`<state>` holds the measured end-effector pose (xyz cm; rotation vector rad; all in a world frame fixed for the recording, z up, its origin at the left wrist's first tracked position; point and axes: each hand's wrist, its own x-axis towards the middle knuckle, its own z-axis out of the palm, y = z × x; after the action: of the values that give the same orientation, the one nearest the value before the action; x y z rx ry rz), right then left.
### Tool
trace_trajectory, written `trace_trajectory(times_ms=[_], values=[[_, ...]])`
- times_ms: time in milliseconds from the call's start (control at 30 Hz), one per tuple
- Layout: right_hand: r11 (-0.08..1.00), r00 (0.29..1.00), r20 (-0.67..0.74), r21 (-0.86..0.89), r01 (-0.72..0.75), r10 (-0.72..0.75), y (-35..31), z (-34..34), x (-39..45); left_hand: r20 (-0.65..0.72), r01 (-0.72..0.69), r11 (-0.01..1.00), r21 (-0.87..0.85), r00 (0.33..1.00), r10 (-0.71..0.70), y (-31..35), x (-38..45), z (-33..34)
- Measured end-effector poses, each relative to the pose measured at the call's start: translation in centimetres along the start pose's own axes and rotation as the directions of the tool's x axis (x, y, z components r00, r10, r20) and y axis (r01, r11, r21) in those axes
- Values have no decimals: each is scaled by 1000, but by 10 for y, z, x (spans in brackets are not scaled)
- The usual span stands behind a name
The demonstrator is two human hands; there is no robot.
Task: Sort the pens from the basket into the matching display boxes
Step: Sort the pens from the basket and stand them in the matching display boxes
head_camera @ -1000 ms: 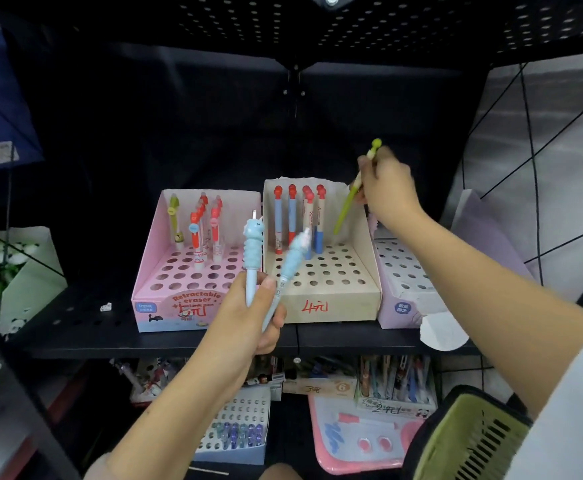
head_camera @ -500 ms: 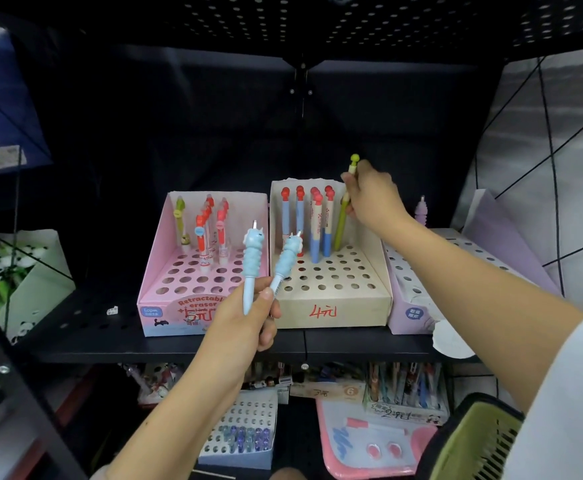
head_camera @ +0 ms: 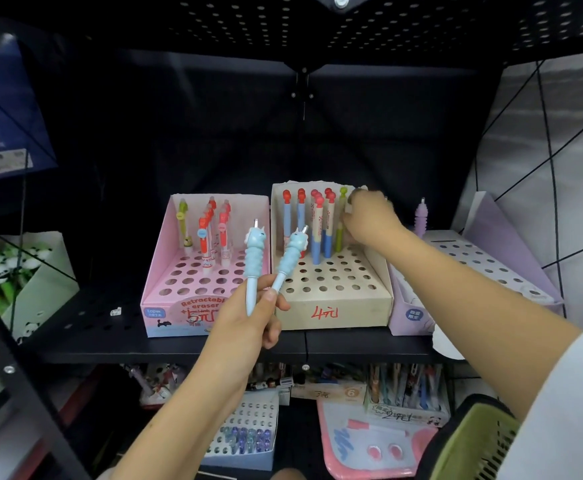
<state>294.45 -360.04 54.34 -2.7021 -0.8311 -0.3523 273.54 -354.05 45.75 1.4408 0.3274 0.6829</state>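
You're facing a black perforated metal shelf [head_camera: 85,323]. Side by side on it stand a pink display box [head_camera: 193,315], a beige display box [head_camera: 338,311] and a lilac display box [head_camera: 418,315], each touching its neighbour. A small white scrap [head_camera: 115,311] lies left of the pink one.

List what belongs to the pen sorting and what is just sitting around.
Job: green pen at right hand; two blue pens in left hand; beige box; pink box; lilac box; green basket.
Idle: panda box; pink tray.
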Motion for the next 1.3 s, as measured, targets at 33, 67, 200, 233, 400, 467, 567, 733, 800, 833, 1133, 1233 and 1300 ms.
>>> trace_trajectory(times_ms=[33, 67, 200, 233, 400, 467, 567, 733, 800, 833, 1133, 1233, 1300], values=[[998, 995, -100, 61, 14, -8, 1, -5, -6, -6, -8, 1000, -6, 1000, 8, 0, 0, 2], [985, 979, -202, 162, 65, -31, 3, -9, -15, -12, -17, 1000, -15, 1000, 17, 0, 1, 4], [727, 977, -77, 657, 198, -197, 0, -14, -57, -12, -40, 998, -48, 999, 39, 0, 5, 22], [635, 970, 24, 759, 140, -242, 0, -14, -68, -2, -41, 998, -57, 999, 41, -1, 6, 29], [426, 972, 37, 903, 66, -231, 21, -7, -80, 75, 22, 996, -89, 997, -16, -4, 8, 64], [391, 994, -43, 917, 80, -101, 38, -14, -71, 104, 54, 996, -69, 993, -47, -5, 11, 72], [326, 988, -123, 941, 88, 89, 76, -29, -49, 102, 56, 998, -24, 993, -54, -4, 18, 82], [659, 913, -347, 741, 129, 212, 142, -42, -6, 62, 62, 997, -51, 996, -59, 4, 35, 104], [768, 904, -385, 630, 111, 185, 161, -42, 7, 84, 93, 989, -114, 993, -83, 9, 43, 113], [808, 905, -390, 581, 98, 171, 168, -41, 11, 96, 94, 989, -114, 992, -83, 11, 46, 118], [900, 917, -389, 425, 96, 86, 193, -21, 31, 159, 64, 996, -56, 986, -54, 8, 61, 138], [915, 903, -423, 391, 103, 79, 198, -16, 34, 176, 44, 999, -25, 984, -39, 3, 61, 138], [925, 910, -406, 372, 79, 86, 202, -14, 36, 180, 38, 999, -12, 983, -35, 1, 61, 138]])
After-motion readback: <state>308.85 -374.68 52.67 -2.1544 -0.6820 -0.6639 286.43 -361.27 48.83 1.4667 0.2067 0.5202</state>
